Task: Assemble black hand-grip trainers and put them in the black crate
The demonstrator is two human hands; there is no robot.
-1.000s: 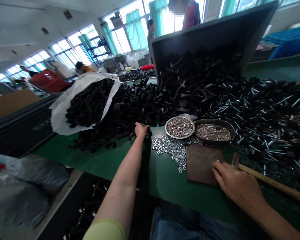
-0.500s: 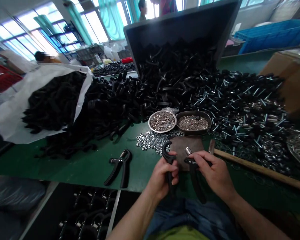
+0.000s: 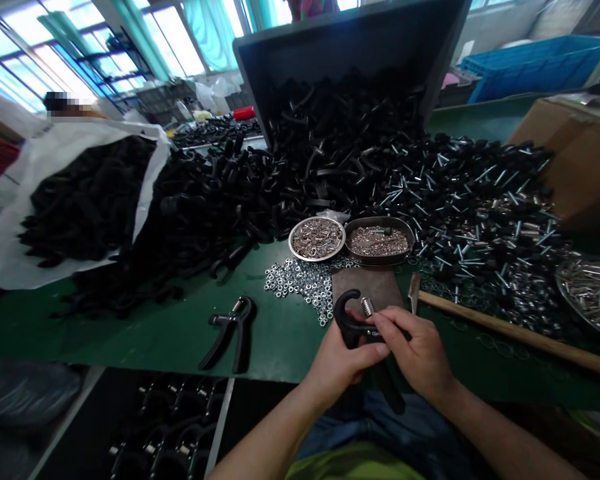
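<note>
Close in front of me, my left hand point(image 3: 337, 363) is wrapped around a black hooked grip handle point(image 3: 347, 313), its curved end pointing up. My right hand point(image 3: 415, 347) pinches a second black grip handle point(image 3: 391, 390) near its top, where a silver coil spring point(image 3: 367, 307) sticks up. The two handles meet between my hands; whether they are joined cannot be made out, as fingers cover the spot. To the left, an assembled hand gripper point(image 3: 233, 333) lies on the green table point(image 3: 155, 333). Beyond my hands is a flat metal plate point(image 3: 367, 287).
Loose nuts point(image 3: 300, 283) lie beside a round dish point(image 3: 317, 239) and an oval tin point(image 3: 380, 241) of small metal parts. A wooden-handled hammer point(image 3: 510, 333) rests at right. Black handles spill from a grey crate point(image 3: 350, 47) and a white bag point(image 3: 3, 247). A cardboard box point(image 3: 575, 160) stands right.
My left hand has moved right, bringing the hooked handle up against the handle in my right hand. Before, the two were apart. The view has shifted slightly.
</note>
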